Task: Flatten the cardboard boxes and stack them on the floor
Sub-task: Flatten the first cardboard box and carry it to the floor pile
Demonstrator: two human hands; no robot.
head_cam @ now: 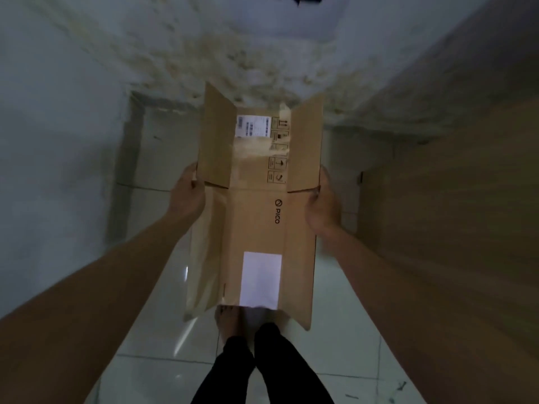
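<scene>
My left hand (189,193) and right hand (322,205) grip the flattened brown cardboard box (256,217) by its edges. It hangs above the pale tiled floor (335,330), not yet stacked.

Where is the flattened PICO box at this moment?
In the head view the cardboard box is centre frame, held up between the left hand and right hand, its lower end above the person's feet over the tiled floor.
</scene>
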